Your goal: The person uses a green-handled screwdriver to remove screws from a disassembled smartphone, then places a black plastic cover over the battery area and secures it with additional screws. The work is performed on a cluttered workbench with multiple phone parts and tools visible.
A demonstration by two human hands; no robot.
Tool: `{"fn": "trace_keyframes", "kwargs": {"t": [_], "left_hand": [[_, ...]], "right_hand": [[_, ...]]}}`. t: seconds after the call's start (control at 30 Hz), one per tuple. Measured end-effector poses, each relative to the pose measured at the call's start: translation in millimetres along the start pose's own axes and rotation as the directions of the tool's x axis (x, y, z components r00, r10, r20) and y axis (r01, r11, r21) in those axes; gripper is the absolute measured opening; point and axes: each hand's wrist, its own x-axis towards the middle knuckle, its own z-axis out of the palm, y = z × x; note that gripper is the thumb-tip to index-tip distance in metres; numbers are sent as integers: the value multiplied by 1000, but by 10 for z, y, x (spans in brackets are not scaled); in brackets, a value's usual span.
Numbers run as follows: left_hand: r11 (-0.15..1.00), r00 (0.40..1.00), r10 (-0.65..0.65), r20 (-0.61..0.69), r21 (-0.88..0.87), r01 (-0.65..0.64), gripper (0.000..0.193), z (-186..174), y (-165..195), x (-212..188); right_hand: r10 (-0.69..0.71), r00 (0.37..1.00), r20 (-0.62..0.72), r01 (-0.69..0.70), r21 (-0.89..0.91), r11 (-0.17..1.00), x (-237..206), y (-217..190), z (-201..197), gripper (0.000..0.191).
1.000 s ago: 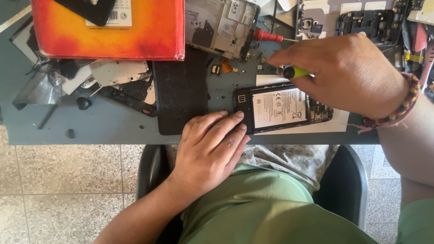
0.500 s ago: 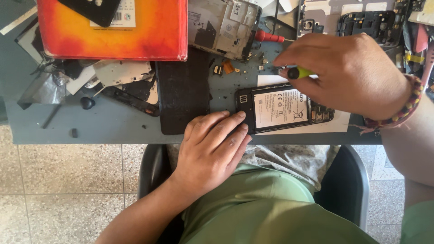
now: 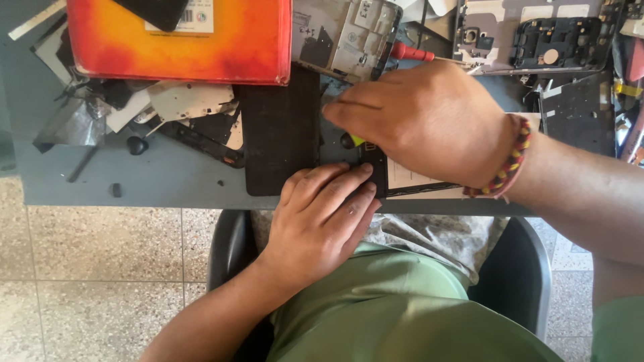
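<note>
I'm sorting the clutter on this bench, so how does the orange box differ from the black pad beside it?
The orange box is bright orange and red; the black pad is plain matte black. The orange box looks thick and raised, the black pad flat and thin. The orange box lies wide across the table; the black pad runs lengthwise toward its near edge. Both are rectangular.

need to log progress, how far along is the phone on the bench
Done: the phone lies opened, its back off. In hand: left hand presses its near end; right hand holds a green-tipped tool over it. Left: it is not closed up yet.
</note>
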Motion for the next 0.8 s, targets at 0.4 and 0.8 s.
{"fn": "trace_keyframes", "kwargs": {"t": [0.4, 0.8], "left_hand": [[1000, 1000, 5, 6, 5, -5, 24, 15, -13, -10], [1000, 1000, 4, 0, -18, -4, 25, 13, -7, -10]], "right_hand": [[148, 982, 120, -188, 496, 848, -263, 87, -210, 27], [156, 986, 57, -166, 381, 909, -316, -94, -101, 21]]}}
